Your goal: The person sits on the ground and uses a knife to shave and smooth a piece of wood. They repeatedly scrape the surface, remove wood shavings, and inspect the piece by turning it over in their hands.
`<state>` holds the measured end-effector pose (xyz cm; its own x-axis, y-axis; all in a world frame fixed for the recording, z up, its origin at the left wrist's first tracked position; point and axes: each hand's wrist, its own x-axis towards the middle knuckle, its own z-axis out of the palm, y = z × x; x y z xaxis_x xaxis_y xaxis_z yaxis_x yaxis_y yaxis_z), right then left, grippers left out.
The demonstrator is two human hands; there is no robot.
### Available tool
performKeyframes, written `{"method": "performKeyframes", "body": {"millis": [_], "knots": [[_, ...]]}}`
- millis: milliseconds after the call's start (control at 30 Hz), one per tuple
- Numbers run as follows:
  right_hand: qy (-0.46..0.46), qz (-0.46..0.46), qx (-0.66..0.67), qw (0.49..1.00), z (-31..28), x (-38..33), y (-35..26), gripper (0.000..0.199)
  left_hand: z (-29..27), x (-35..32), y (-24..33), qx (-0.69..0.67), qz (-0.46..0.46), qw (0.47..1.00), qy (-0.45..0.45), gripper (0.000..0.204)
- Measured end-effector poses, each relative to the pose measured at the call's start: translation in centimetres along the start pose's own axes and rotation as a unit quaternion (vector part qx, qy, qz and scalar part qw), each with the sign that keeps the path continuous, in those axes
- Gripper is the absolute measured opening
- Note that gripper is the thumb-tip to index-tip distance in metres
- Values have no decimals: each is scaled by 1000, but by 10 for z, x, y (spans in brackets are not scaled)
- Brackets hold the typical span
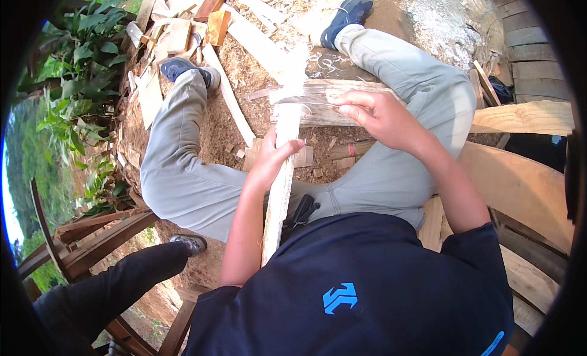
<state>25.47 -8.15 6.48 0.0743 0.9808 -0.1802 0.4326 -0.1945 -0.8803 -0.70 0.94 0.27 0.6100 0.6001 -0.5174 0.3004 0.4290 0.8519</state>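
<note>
A long, narrow wooden strip [280, 200] runs from my lap up between my knees, its upper part washed out by bright light. My left hand [270, 158] is closed round its middle, the thumb lying across it. Above that, my right hand [380, 116] pinches a thin, slender tool [315, 103] that reaches leftward over the strip; its exact kind is hard to make out. Behind the strip lies a weathered board [321, 115], sideways between my legs.
Offcuts and blocks [218, 27] are heaped at the far left, near leafy plants [92, 44]. Shavings and chips cover the ground. Planks [520, 188] stand along the right. Another person's dark-clothed leg [131, 282] is at the lower left, beside a wooden frame [101, 240].
</note>
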Motion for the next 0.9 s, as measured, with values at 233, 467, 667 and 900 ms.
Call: {"method": "performKeyframes", "body": {"millis": [233, 467, 667, 900], "knots": [[42, 53, -97, 993, 22, -8, 4, 22, 2, -3, -4, 13, -1, 1000, 28, 77], [93, 5, -228, 969, 42, 46, 25, 25, -19, 10, -15, -4, -84, 995, 61, 71], [117, 119, -271, 948, 50, 130, 29, 30, -27, 13, -13, -11, -90, 991, 99, 55], [247, 21, -172, 953, -46, 153, 25, 39, -17, -5, 1, -100, -89, 986, 97, 43]]}}
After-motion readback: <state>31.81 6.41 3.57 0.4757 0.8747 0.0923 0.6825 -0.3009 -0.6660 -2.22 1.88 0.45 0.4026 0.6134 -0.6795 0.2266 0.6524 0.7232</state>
